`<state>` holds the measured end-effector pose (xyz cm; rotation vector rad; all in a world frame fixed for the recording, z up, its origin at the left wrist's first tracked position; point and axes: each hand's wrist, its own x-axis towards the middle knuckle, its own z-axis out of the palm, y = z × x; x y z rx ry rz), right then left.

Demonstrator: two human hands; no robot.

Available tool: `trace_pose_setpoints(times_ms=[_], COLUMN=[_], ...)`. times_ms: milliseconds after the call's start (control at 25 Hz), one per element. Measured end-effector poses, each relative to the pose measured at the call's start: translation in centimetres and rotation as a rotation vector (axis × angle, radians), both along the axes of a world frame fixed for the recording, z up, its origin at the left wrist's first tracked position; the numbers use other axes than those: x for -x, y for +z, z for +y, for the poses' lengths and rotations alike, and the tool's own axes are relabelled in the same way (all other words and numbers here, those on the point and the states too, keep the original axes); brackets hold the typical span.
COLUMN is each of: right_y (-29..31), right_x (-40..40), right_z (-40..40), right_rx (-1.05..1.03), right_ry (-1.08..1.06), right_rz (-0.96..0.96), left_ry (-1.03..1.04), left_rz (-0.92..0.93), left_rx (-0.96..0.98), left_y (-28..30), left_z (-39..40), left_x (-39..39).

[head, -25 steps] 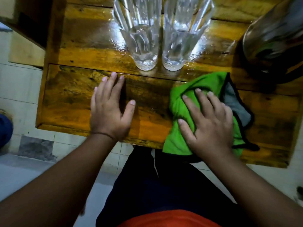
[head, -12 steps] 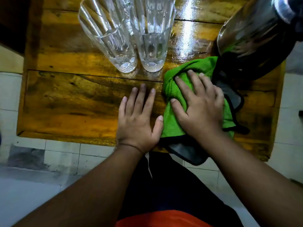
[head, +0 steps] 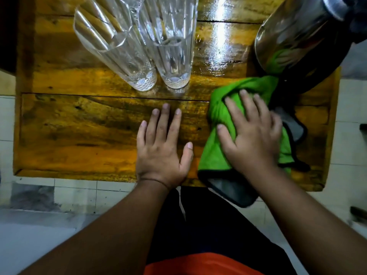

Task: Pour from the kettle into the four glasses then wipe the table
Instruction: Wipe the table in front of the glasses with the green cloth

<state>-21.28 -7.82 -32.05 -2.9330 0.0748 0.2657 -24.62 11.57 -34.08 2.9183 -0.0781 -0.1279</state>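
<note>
Your right hand (head: 252, 133) lies flat, fingers spread, pressing the bunched green microfibre cloth with grey backing and black trim (head: 216, 149) onto the varnished wooden plank table (head: 79, 132); it grips nothing beyond the cloth beneath the palm. Over the last second that cloth has travelled from the near edge up and rightward, and now touches the base of the polished steel kettle (head: 297, 34). Your left hand (head: 162, 147) rests open and empty on bare wood, having shifted right to sit just beside the cloth. Two tall fluted clear glasses (head: 139, 48) stand side by side at the back, apparently holding water; the other two are out of view. Assessment: pouring looks complete and wiping is underway. A wet sheen remains between glasses and kettle (head: 220, 56), so that strip needs attention.
</note>
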Motion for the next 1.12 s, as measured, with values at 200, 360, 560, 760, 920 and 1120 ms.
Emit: trace_pose_setpoints(times_ms=[200,360,560,760,920,1120], right_y=[0.0,0.4,0.2,0.0,0.2,0.2], right_x=[0.6,7.0,-0.1,4.2,6.8,-0.1], right_z=[-0.8,-2.8,-1.4,-2.7,-3.4,-0.1], right_rx=[0.008,0.030,-0.040,0.013,0.027,-0.008], right_ry=[0.015,0.035,-0.072,0.002,0.022,0.009], right_rz=[0.000,0.043,0.019,0.004,0.030,0.000], left_ry=[-0.001,-0.001,-0.004,0.053,-0.096,-0.078], left_rz=[-0.013,-0.021,-0.005,0.000,-0.018,-0.031], left_rx=[0.004,-0.002,-0.005,0.138,0.052,0.039], left_y=[0.2,0.0,0.1,1.0,0.6,0.4], left_z=[-0.1,-0.1,-0.2,-0.7,-2.2,-2.2], left_x=[0.0,0.1,0.0,-0.8,-1.2,-1.4])
